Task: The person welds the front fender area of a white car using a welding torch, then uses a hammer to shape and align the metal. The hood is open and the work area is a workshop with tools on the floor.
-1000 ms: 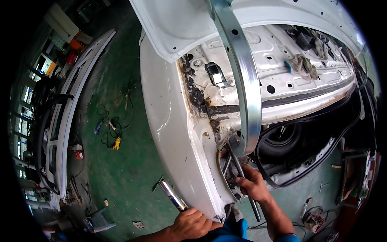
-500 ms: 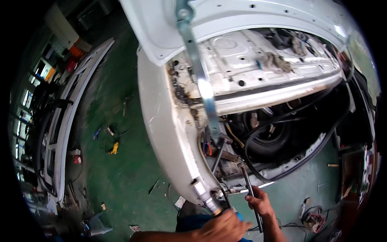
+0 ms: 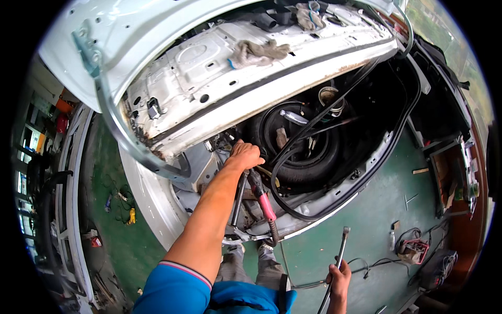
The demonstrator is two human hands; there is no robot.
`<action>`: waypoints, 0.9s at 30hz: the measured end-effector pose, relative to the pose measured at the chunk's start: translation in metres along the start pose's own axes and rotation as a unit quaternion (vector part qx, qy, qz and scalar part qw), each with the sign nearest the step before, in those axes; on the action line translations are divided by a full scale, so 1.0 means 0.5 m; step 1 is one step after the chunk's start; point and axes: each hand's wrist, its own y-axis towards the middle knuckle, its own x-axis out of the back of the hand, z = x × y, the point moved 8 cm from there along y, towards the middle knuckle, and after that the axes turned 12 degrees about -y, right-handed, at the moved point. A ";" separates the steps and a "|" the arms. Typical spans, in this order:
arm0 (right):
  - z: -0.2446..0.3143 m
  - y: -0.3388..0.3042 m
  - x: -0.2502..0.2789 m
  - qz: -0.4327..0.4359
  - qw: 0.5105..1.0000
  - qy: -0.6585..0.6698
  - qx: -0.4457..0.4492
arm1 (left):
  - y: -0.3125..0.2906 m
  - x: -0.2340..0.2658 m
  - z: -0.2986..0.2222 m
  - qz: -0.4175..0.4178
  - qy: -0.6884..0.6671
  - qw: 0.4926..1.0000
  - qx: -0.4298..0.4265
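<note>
My left hand [image 3: 244, 156] reaches down into the open trunk, its fingers curled and their tips hidden behind the hand, so what they grip is not visible. Just below it, a pink-and-black handled tool [image 3: 263, 199] with a ribbed cable end leans on the trunk's rear edge. Beside that tool stands a dark metal rod [image 3: 239, 199]. At the lower right my right hand [image 3: 340, 276] is closed round a long metal bar [image 3: 341, 251] with a small head at its upper end. The bar is tilted over the green floor, apart from the car.
A spare tyre [image 3: 324, 170] sits in the trunk, with a black rubber seal strip [image 3: 280, 186] looped across it. The raised trunk lid [image 3: 141, 34] and its hinge arm [image 3: 112, 123] overhang the left side. A work glove [image 3: 256, 54] lies on the rear panel. Cables [image 3: 361, 267] trail over the floor.
My left hand has gone from near my body forward into the trunk; the silver cylinder it held is out of sight. My right hand has drawn the bar back from the trunk. The view has shifted right.
</note>
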 end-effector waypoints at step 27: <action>-0.100 0.091 -0.035 0.017 0.999 0.043 -0.016 | -0.011 -0.572 0.197 0.104 -0.653 0.689 0.297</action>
